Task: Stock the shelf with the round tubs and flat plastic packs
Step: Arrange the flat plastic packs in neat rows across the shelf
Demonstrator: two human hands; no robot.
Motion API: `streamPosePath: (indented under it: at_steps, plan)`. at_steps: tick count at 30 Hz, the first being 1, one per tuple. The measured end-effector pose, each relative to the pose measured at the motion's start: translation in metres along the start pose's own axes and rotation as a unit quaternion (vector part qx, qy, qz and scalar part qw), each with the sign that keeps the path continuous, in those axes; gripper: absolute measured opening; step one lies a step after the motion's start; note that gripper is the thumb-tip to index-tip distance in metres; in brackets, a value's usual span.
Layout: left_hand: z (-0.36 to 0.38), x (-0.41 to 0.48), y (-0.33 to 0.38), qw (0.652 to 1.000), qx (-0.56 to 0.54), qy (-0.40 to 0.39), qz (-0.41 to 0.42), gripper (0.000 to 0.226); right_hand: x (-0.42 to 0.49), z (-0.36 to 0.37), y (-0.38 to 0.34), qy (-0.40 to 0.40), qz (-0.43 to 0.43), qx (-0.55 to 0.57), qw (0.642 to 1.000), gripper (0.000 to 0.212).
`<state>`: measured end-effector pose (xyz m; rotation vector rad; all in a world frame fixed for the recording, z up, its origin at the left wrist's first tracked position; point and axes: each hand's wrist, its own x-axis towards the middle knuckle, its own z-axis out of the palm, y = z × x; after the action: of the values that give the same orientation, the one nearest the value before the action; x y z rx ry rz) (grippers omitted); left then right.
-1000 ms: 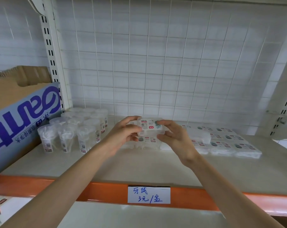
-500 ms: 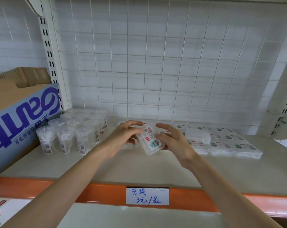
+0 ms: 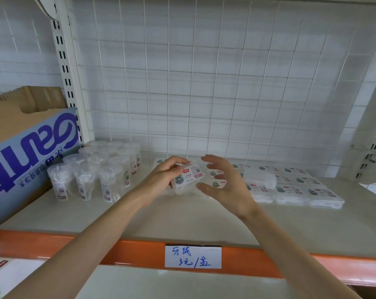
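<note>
Round tubs (image 3: 92, 178) and rows of flat packs (image 3: 290, 187) already sit on the shelf (image 3: 182, 219), while the left hand (image 3: 159, 182) grips one more pack (image 3: 188, 178) still to place and the right hand (image 3: 228, 186) is spread wide, empty.

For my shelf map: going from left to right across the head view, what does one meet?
Blue cardboard box → round tubs → left hand → held flat pack → right hand → rows of flat packs

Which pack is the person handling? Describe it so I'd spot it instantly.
Find the shelf with the orange front edge. Between the round tubs and the rows of flat packs, the left hand grips one pack. Only this one is lifted and tilted, not lying flat.
</note>
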<state>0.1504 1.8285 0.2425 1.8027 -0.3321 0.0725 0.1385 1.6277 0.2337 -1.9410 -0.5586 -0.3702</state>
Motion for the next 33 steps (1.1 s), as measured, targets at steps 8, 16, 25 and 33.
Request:
streamPosePath:
  at_steps: [8, 16, 25, 33]
  plan:
    - [-0.006, -0.003, -0.003, 0.981, 0.18, -0.024, 0.062, 0.039, 0.0, 0.0, -0.001, -0.002, -0.004, -0.031, 1.0, 0.033]
    - [-0.008, -0.008, -0.003, 0.896, 0.399, -0.018, 0.192, 0.063, 0.002, 0.001, 0.003, -0.013, 0.043, -0.015, 0.999, 0.028]
    - [-0.038, -0.046, -0.004, 0.884, 0.447, -0.047, 0.127, 0.056, 0.004, 0.003, 0.011, -0.01, 0.024, -0.09, 0.996, 0.004]
    - [-0.051, -0.072, -0.021, 0.868, 0.482, -0.047, 0.105, 0.054, 0.005, 0.006, 0.02, -0.036, 0.013, -0.168, 0.985, 0.01]
